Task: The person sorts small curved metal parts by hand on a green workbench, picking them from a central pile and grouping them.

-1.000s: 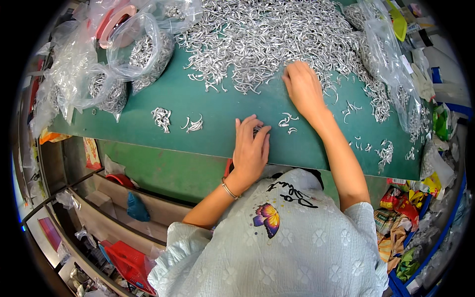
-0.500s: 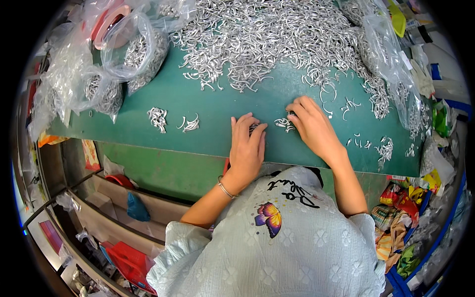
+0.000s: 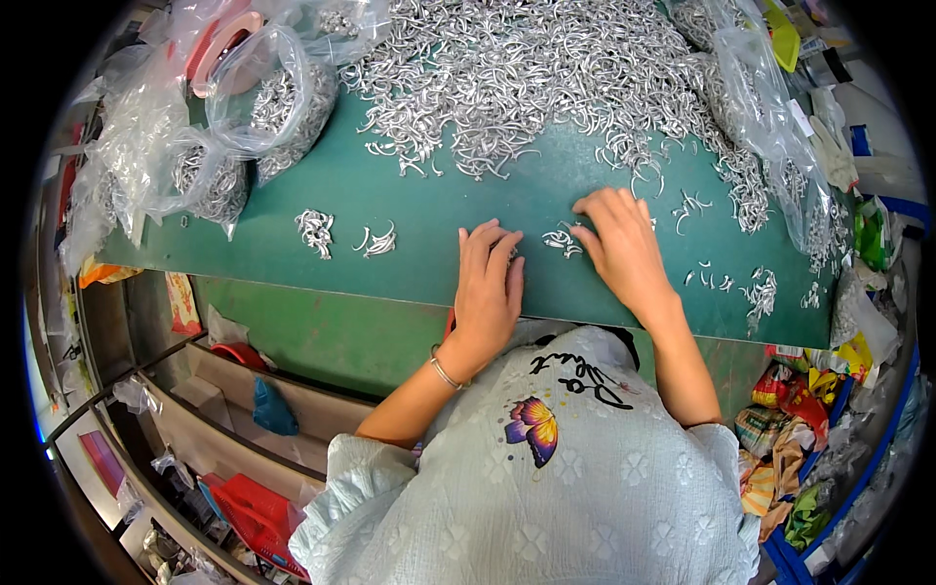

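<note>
Small curved silver metal pieces (image 3: 531, 78) lie in a broad heap on the green table (image 3: 419, 229). My left hand (image 3: 487, 283) rests near the front edge, its fingers bent together over a few of these pieces, mostly hidden between thumb and fingers. Just right of it lies a little cluster of the same pieces (image 3: 562, 241). Beside that cluster is my right hand (image 3: 626, 255), thumb apart from the bent fingers, with nothing visible in it. Two small groups, a denser pile (image 3: 315, 232) and a looser one (image 3: 376, 240), sit to the left.
Clear plastic bags of metal pieces (image 3: 283, 102) stand at the back left, near a pink round container (image 3: 222, 49). Another filled bag (image 3: 756, 107) is at the right. More pieces (image 3: 760, 292) are scattered front right. A red basket (image 3: 255, 517) is low at the left.
My right hand has drawn slightly right from the small cluster, its thumb and fingers parting. My left hand stays nearly in place, with less of its pieces showing.
</note>
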`<state>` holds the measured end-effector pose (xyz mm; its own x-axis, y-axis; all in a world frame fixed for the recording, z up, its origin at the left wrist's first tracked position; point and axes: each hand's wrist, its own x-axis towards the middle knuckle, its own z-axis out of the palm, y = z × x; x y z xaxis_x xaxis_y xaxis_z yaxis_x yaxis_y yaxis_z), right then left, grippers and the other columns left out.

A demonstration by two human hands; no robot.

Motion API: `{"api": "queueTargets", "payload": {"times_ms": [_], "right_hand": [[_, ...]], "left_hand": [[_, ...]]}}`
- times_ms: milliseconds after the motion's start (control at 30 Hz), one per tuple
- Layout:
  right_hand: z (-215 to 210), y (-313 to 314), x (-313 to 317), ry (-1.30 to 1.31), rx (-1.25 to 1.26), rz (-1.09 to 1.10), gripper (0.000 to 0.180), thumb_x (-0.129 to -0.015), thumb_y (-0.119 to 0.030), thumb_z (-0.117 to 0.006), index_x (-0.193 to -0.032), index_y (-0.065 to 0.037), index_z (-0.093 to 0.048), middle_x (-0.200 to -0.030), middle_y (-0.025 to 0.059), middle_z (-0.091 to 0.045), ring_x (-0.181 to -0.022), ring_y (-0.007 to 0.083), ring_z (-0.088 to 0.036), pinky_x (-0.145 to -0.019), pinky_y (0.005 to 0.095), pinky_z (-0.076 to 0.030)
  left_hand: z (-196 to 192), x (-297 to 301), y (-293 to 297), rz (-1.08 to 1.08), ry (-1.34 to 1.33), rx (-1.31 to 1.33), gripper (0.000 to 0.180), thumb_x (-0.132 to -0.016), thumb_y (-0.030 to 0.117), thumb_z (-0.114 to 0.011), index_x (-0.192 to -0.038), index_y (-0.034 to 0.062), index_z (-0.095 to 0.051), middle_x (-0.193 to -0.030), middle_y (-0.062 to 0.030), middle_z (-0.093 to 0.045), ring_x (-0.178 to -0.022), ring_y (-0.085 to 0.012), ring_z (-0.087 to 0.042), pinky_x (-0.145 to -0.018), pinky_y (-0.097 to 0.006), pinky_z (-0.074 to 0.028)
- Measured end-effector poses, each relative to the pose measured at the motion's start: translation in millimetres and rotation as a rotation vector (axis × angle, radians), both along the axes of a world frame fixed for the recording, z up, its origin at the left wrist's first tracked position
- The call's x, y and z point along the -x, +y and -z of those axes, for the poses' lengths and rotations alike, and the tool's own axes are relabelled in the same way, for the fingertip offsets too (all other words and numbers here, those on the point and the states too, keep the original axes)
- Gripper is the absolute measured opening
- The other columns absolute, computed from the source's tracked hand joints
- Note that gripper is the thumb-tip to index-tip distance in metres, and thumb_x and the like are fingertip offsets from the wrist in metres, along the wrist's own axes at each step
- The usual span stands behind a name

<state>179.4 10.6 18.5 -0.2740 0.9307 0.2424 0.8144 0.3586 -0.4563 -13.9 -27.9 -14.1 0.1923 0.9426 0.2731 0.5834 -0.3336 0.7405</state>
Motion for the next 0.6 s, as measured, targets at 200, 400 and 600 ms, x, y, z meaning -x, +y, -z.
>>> {"api": "queueTargets", "payload": {"times_ms": [200,400,600], "right_hand": [[4.0,3.2,-1.4,-0.008,0.060,-0.019,0.009,-0.079,-0.006,-0.068,-0.084,-0.005,-0.061,-0.087,0.0065,-0.055,-0.087,0.0258,-0.050,-0.076,0.0367,-0.037],[2.9,4.2,4.3,-0.005,0.044,0.022,0.009,-0.080,-0.007,-0.069,-0.084,-0.005,-0.060,-0.087,0.0070,-0.055,-0.087,0.0260,-0.050,-0.076,0.0372,-0.036],[8.0,13.1,10.7,-0.039,0.049,0.002,0.011,-0.080,-0.008,-0.069,-0.086,-0.006,-0.060,-0.086,0.0079,-0.055,-0.087,0.0266,-0.051,-0.076,0.0379,-0.036]], "left_hand": [[-7.2,11.5,-4.7,-0.118,-0.184,-0.025,0.036,-0.086,-0.006,-0.056,-0.121,0.0004,-0.055,-0.114,-0.0157,-0.061,-0.113,-0.0337,-0.057,-0.111,-0.052,-0.028],[-11.1,28.2,-16.3,-0.080,-0.104,-0.004,0.047,-0.081,-0.002,-0.067,-0.125,0.0010,-0.052,-0.125,-0.0176,-0.054,-0.123,-0.0378,-0.049,-0.111,-0.056,-0.027],[-12.3,32.1,-19.2,0.031,0.078,0.088,0.063,-0.075,0.007,-0.077,-0.131,0.0030,-0.047,-0.137,-0.0170,-0.045,-0.134,-0.0407,-0.038,-0.111,-0.056,-0.026]]}}
